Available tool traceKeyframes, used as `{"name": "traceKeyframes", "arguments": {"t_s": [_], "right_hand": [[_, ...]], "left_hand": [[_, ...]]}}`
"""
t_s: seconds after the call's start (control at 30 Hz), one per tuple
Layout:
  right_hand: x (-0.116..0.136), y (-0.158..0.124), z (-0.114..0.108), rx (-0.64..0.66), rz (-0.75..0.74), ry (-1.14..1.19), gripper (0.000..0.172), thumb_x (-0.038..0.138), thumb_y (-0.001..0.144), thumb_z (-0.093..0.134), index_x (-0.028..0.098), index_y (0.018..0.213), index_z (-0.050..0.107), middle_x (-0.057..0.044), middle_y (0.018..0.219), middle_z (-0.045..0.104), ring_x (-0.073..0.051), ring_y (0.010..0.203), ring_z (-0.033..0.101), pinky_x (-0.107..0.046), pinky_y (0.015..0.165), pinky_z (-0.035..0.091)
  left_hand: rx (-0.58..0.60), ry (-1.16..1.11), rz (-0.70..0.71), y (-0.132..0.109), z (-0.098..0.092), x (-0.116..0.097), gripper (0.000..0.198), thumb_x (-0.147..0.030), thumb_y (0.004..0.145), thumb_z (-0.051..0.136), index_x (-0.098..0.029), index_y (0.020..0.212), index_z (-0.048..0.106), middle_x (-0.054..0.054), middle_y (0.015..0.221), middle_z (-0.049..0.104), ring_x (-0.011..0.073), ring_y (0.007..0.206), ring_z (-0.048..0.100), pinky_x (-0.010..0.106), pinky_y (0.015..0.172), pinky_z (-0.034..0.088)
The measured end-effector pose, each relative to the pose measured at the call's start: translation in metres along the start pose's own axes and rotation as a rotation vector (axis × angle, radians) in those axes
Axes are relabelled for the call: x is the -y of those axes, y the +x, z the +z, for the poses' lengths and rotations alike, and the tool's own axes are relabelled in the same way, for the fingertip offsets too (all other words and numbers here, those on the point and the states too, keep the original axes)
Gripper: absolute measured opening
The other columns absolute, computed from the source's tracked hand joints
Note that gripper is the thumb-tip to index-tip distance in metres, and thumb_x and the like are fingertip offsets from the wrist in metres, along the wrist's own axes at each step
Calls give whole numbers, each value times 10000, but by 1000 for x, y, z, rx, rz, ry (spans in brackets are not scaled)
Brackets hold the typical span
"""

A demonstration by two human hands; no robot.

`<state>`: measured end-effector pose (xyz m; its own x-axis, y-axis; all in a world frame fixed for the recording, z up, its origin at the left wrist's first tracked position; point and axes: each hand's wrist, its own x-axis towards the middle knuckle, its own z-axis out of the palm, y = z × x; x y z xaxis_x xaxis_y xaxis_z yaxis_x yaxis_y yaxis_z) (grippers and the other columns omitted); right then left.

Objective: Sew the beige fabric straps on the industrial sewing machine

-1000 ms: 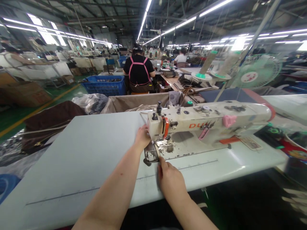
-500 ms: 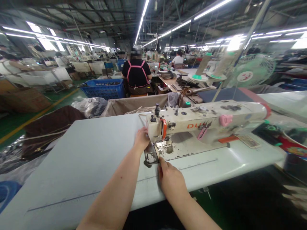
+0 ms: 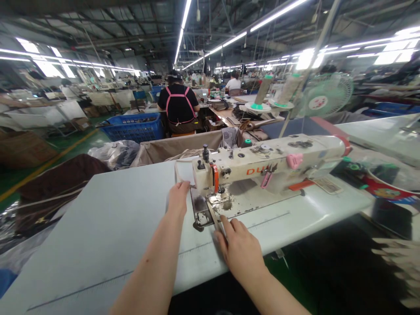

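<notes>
A cream sewing machine (image 3: 262, 166) with orange lettering stands on the pale grey table (image 3: 108, 227). My left hand (image 3: 179, 197) reaches to the left of the machine head, and its fingertips grip the edge of a pale fabric piece (image 3: 184, 172) lying behind the needle. My right hand (image 3: 240, 247) lies flat on the table in front of the needle. Its fingers are stretched out and press a narrow pale strip (image 3: 216, 221) beside the opened metal slide plate (image 3: 200, 214).
Thread cones (image 3: 262, 89) and a green fan (image 3: 323, 98) stand behind the machine. A trough of fabric (image 3: 170, 148) runs along the table's far edge, with a blue basket (image 3: 134, 127) beyond. A person in a black top with pink straps (image 3: 178, 107) sits with back turned. Dark cloth (image 3: 62, 175) lies at left.
My left hand has slid left, away from the machine head, and the pale fabric piece now shows behind the needle. My right hand's fingers have spread flatter. The view has shifted right.
</notes>
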<state>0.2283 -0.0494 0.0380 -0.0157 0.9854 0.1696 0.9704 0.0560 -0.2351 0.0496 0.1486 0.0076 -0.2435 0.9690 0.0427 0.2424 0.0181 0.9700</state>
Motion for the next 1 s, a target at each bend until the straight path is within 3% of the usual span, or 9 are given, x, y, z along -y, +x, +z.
{"name": "traceKeyframes", "arguments": {"t_s": [0.17,0.3,0.37,0.53,0.63,0.73,0.83,0.93,1.0], "right_hand": [[-52,14,-9,-340,130,237,354,487,1096,411,197,1048,608,-100,985,630,-257,936,629,-385,856,524],[-90,38,-16,-637,263,458,456,621,1012,461,185,1106,557,-144,1066,609,-294,1008,606,-468,861,558],[-97,52,-22,-679,299,602,504,649,963,529,184,1156,550,-168,1151,626,-296,1060,621,-481,874,573],[-94,79,-38,-670,274,960,559,703,901,633,200,1136,565,-128,1080,704,-273,1013,684,-495,944,569],[-95,87,-45,-714,292,1072,580,727,883,655,201,1124,609,-66,978,704,-226,875,681,-450,891,573],[-101,83,-46,-714,371,1145,600,727,822,711,188,1084,674,-7,841,661,-161,707,602,-361,758,547],[-98,66,-39,-679,444,1261,545,694,758,781,187,931,675,25,716,604,-150,688,582,-312,720,505],[-76,41,-26,-503,518,1413,575,684,654,868,197,840,624,5,709,627,-185,754,638,-308,730,514],[-51,23,-18,-248,513,1501,605,691,641,887,196,870,625,-1,730,633,-170,713,609,-278,659,482]], "left_hand": [[-19,-312,-103,-28,-30,-5,159,-309,918,594,-241,777,569,61,873,728,213,962,750,403,978,619],[-34,-497,-169,-60,-57,-4,143,-256,892,683,-214,776,611,31,829,685,174,863,739,367,982,634],[-40,-591,-190,-75,-67,-3,117,-223,868,733,-188,792,651,35,853,693,162,881,740,329,986,632],[-61,-675,-193,-105,-82,-5,147,-246,819,828,-164,830,707,36,886,709,169,933,745,315,1018,617],[-67,-645,-165,-119,-89,-6,239,-326,787,875,-167,842,705,30,887,706,197,970,748,378,1067,598],[-87,-593,-129,-131,-97,-5,328,-419,776,891,-174,882,699,30,909,715,228,1037,744,443,1121,561],[-94,-537,-100,-141,-108,-2,369,-469,799,876,-176,920,689,36,947,733,235,1083,736,456,1145,535],[-91,-483,-58,-152,-118,1,371,-486,842,845,-179,958,671,43,978,749,241,1114,734,460,1144,532],[-73,-436,-44,-158,-123,3,365,-492,869,821,-183,982,664,52,1008,760,248,1139,733,459,1137,538]]}}
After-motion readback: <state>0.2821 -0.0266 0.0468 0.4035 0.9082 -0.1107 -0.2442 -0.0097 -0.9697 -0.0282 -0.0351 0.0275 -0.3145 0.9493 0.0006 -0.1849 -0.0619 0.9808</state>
